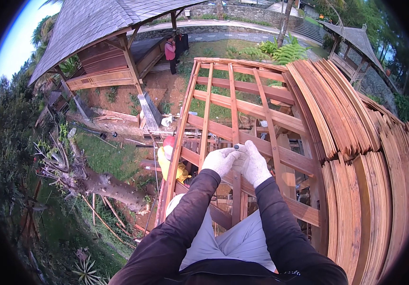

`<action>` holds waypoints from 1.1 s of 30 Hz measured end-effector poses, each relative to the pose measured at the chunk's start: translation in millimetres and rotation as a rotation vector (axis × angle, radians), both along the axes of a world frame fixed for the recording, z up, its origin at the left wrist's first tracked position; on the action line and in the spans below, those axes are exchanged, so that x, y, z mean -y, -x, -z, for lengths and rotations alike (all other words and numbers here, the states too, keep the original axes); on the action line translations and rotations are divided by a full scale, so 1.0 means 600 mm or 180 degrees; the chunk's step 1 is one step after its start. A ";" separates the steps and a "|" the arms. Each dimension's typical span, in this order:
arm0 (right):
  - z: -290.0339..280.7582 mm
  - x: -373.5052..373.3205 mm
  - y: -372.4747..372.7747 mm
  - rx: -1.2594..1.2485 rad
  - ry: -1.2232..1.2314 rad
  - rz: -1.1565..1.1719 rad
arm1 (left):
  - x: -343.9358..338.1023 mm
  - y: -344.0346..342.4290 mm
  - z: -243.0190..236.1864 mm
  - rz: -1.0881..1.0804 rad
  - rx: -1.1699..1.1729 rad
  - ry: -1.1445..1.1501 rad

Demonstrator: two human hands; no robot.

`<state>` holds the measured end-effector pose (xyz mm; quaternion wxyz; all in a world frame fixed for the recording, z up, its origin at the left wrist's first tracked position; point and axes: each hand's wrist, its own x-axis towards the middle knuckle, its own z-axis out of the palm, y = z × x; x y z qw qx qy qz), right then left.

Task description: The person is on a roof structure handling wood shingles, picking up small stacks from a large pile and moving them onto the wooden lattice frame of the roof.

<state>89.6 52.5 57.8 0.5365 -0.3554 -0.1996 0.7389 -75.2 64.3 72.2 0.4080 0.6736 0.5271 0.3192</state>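
Both my hands wear whitish work gloves and meet above a wooden roof frame (235, 121) of crossing rafters and battens. My left hand (221, 160) is closed, its fingertips pressed toward the other hand. Against it, my right hand (253, 164) is closed too, fingers bent inward. A small dark spot (236, 147) shows where the fingertips meet; it is too small to name. What lies between the palms is hidden. Below the hands, a batten runs toward my grey-trousered legs (228, 237).
Stacked wooden shingles (351, 190) cover the right side of the frame. Below its left edge is a person in yellow (178, 171) with a red and white head covering. Another person in pink (170, 50) stands by a shingle-roofed pavilion (95, 28). A cut tree trunk (114, 190) leans at left.
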 end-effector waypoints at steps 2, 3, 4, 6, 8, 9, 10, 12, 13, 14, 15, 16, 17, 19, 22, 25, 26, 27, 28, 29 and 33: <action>-0.014 0.005 0.001 -0.0194 0.0102 -0.0033 | 0.003 0.002 -0.008 -0.0031 0.0166 0.0151; -0.024 0.009 -0.001 -0.0235 0.0075 -0.0087 | 0.004 0.003 -0.012 -0.0045 0.0249 0.0223; -0.035 0.014 -0.003 -0.0277 0.0049 -0.0142 | 0.002 0.004 -0.016 -0.0052 0.0248 0.0222; -0.051 0.022 -0.006 -0.0335 -0.0078 -0.0291 | -0.003 0.008 -0.022 -0.0067 0.0234 0.0222; -0.063 0.028 -0.010 -0.0357 -0.0285 -0.0476 | -0.016 0.016 -0.005 -0.0066 0.0008 -0.0117; -0.069 0.029 -0.010 -0.0363 -0.0387 -0.0610 | -0.023 0.023 0.002 -0.0076 -0.0111 -0.0288; -0.076 0.031 -0.011 -0.0368 -0.0489 -0.0744 | -0.031 0.032 0.010 0.0027 -0.0297 -0.0449; -0.084 0.035 -0.011 -0.0354 -0.0619 -0.0891 | -0.038 0.043 0.011 0.0245 -0.0659 -0.0747; -0.088 0.036 -0.008 -0.0338 -0.0657 -0.0912 | -0.037 0.043 0.013 0.0128 -0.0382 -0.0453; -0.091 0.037 -0.008 -0.0317 -0.0701 -0.0927 | -0.031 0.038 0.001 0.0017 -0.0102 -0.0164; -0.084 0.037 -0.009 -0.0253 -0.0657 -0.0863 | -0.028 0.033 -0.005 -0.0094 0.0177 0.0126; -0.072 0.036 -0.010 -0.0191 -0.0614 -0.0797 | -0.028 0.029 0.009 -0.0034 0.0433 0.0184; -0.067 0.036 -0.006 -0.0140 -0.0587 -0.0763 | -0.026 0.031 0.029 -0.0006 0.0681 0.0223; -0.063 0.041 -0.007 0.0250 -0.0449 -0.0651 | -0.026 0.025 0.044 0.0121 0.1077 0.0262; -0.050 0.043 -0.022 0.0345 -0.0260 -0.0515 | -0.025 0.006 0.034 0.0631 0.1521 0.0443; -0.018 0.031 -0.020 0.0238 -0.0299 -0.0679 | -0.010 0.007 0.018 0.0605 0.0787 0.0321; 0.003 0.022 -0.016 0.0713 -0.0510 -0.0655 | -0.003 0.017 0.002 0.0511 0.0559 0.0196; 0.001 0.022 -0.011 0.1207 -0.0683 -0.0611 | 0.003 0.020 -0.006 0.0431 0.0349 0.0078; -0.003 0.026 -0.016 0.0951 -0.0426 -0.0575 | 0.003 0.015 -0.007 0.0297 0.0368 0.0126; -0.026 0.035 -0.014 0.0671 -0.0190 -0.0567 | 0.003 0.013 -0.012 0.0278 0.0231 -0.0036; -0.007 0.029 -0.031 0.1418 -0.0845 -0.0527 | 0.001 0.001 -0.004 0.0192 0.0092 -0.0238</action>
